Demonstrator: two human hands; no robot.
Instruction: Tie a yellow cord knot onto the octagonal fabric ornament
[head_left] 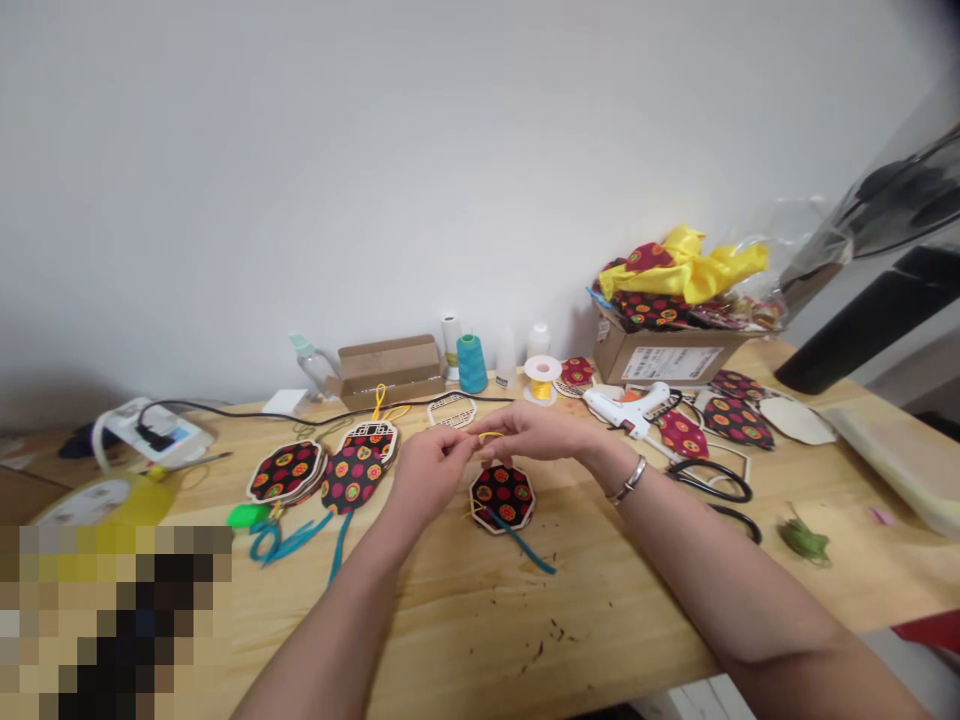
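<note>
Both my hands meet over the middle of the wooden table. In the closed fingers of my left hand (439, 468) is one end of a thin yellow cord (491, 435). My right hand (536, 432), with a silver bracelet at the wrist, pinches the same cord, its fingers bent. Just below them lies an octagonal pendant (504, 497), pale-rimmed and covered in black cloth with red and orange flowers. From its lower edge a teal ribbon (529, 545) trails across the wood. My fingers partly hide the pendant's upper edge.
To the left lie stacked octagonal pieces (289, 470) and a patterned pendant (352, 480) with teal ribbons. A white glue gun (634, 410), black-handled scissors (712, 480) and a cloth-filled carton (667, 360) stand right. Behind are a teal thread cone (472, 365) and yellow ribbon spool (541, 385).
</note>
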